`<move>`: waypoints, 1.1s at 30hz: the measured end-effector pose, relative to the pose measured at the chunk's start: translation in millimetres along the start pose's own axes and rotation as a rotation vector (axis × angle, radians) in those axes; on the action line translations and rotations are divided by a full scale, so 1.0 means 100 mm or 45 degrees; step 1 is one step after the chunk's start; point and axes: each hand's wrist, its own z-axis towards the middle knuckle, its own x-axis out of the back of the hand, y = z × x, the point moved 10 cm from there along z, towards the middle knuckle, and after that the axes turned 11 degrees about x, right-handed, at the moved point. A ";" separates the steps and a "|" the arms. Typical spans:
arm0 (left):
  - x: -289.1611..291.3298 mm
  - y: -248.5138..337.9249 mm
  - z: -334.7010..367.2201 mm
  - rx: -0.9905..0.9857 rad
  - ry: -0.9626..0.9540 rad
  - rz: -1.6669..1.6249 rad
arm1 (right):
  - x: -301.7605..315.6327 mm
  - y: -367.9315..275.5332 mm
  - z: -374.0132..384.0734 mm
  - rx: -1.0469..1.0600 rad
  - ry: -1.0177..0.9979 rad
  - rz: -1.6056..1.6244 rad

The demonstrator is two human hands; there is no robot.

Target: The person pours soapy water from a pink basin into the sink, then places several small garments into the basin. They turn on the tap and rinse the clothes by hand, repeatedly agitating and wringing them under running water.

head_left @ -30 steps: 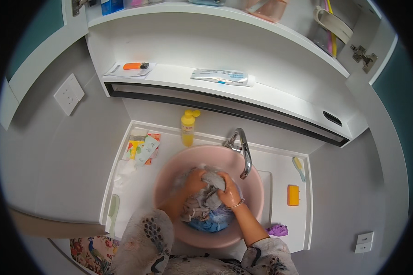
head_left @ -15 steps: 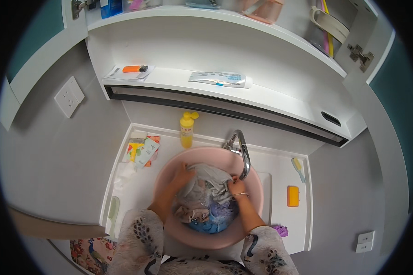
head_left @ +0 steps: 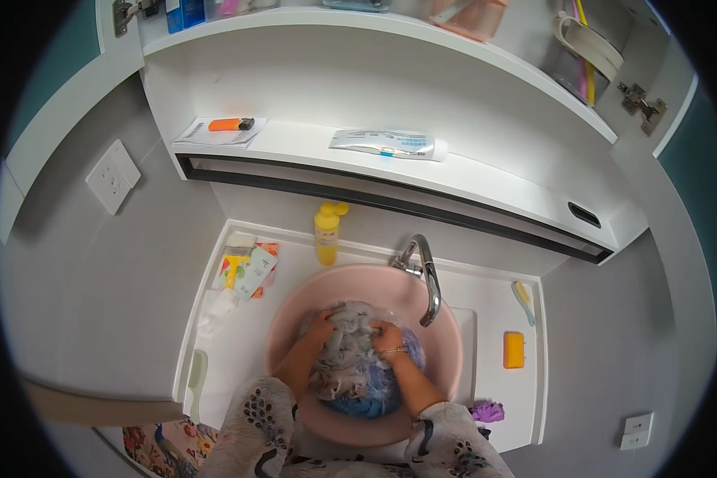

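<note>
A pink basin stands on the white washstand with several wet clothes and water in it. My left hand is closed on the left side of a bunched grey cloth. On the cloth's right side, my right hand grips it too, its fingers partly hidden in the folds. A bracelet circles my right wrist. Below the grey cloth lie a brownish piece, a blue garment and a purple one. Over the basin's far right rim arches a chrome faucet.
Behind the basin is a yellow bottle; packets and a comb lie left. To the right are a brush, an orange soap bar and a purple scrunchie. A shelf above holds a toothpaste tube and a lighter.
Both hands have come closer together and nearer to me, gathering the spread grey cloth into a bunch. The view has shifted slightly.
</note>
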 end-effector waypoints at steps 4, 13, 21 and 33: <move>0.07 0.18 -0.18 -0.121 -0.135 0.076 | 0.59 -0.67 -0.03 -0.074 0.055 0.284; -0.39 0.63 -1.22 -0.460 -0.722 0.154 | 0.50 -1.07 -0.30 0.249 -0.171 -0.183; -0.28 0.17 -1.04 -0.509 -0.445 0.355 | 0.58 -0.97 -0.40 0.099 -0.394 -0.057; -0.20 -0.08 -1.16 -0.114 -0.678 0.010 | 1.58 -2.02 -0.37 0.266 -0.263 0.125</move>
